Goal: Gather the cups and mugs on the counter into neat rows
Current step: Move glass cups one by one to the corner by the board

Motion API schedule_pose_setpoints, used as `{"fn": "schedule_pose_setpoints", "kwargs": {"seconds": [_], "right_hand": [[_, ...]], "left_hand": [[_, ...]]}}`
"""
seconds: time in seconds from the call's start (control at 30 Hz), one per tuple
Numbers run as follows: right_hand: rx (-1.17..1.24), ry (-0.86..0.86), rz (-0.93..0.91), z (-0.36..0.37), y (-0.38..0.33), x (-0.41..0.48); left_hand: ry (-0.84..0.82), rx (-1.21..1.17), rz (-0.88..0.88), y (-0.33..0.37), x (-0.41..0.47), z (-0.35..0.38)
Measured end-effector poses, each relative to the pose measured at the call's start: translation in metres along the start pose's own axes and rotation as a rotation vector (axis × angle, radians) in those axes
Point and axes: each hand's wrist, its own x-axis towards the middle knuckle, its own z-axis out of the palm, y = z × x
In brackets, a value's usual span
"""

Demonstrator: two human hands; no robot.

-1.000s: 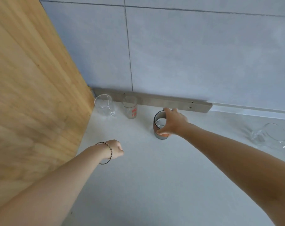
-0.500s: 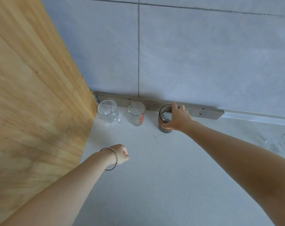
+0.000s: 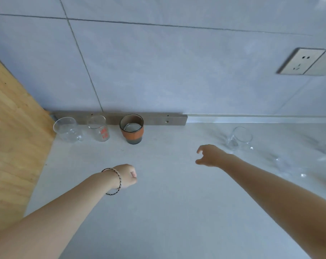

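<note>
right grip (image 3: 210, 156) hovers spread over the worktop (image 3: 167, 212), left grip (image 3: 127, 175) balled up empty, brown cup (image 3: 131, 130) well clear of both

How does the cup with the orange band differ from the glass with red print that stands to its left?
The cup with the orange band is opaque; the glass with red print is clear. The cup looks wider than the glass. The cup has something pale grey inside; the glass looks empty. Both stand upright, mouth up, in front of the metal strip at the wall.
</note>
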Motion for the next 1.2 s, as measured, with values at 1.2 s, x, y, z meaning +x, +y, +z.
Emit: {"fn": "schedule_pose_setpoints", "kwargs": {"seconds": [1.2], "right_hand": [[0.877, -0.064, 0.104, -0.002, 0.134, 0.051]], "left_hand": [[-0.035, -0.065, -0.159, 0.143, 0.015, 0.060]]}}
